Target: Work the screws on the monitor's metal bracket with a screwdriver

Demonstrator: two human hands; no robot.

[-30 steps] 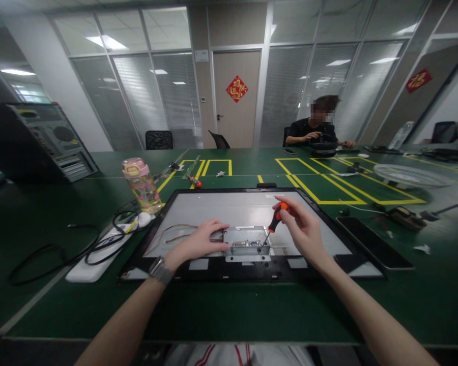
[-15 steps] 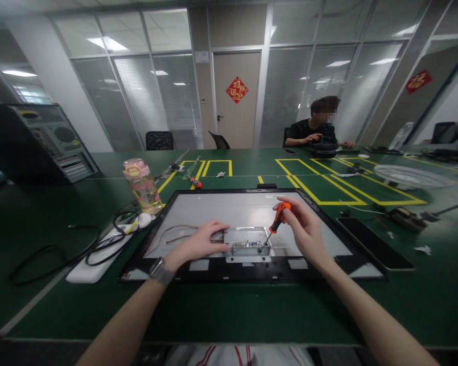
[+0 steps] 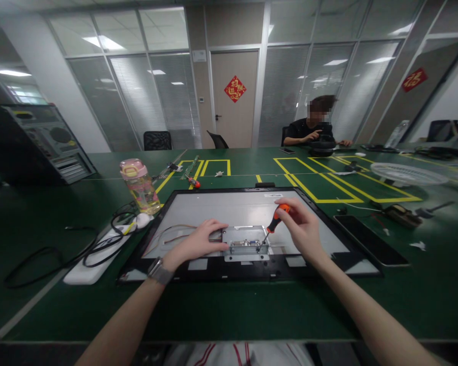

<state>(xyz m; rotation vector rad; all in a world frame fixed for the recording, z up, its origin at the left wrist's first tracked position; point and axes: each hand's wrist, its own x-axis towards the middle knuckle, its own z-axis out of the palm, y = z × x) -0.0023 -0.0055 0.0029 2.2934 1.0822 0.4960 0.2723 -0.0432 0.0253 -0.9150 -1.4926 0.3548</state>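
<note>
A flat display panel (image 3: 221, 206) with a grey back and black frame lies on the green table in front of me. On its near half sits a silver metal housing (image 3: 248, 234) with a row of connectors along its near side. My left hand (image 3: 198, 241) grips the housing's left end, thumb on the near side and fingers on the far side. In my right hand (image 3: 302, 223) is an orange-and-black screwdriver (image 3: 275, 219), tilted, its handle between thumb and fingers. The screwdriver's tip is at the right end of the connector side; whether it sits in a screw is too small to tell.
Left of the panel are a white power strip (image 3: 86, 269) with black cables and a pink-lidded bottle (image 3: 139, 188). A dark phone-like slab (image 3: 370, 239) lies to the right. Another screwdriver (image 3: 194, 182) lies beyond the panel. Across the table sits a person (image 3: 305, 132).
The screwdriver's tip has shifted slightly up and rightward along the housing's connector side. My left hand keeps its hold. The whole view has moved a little.
</note>
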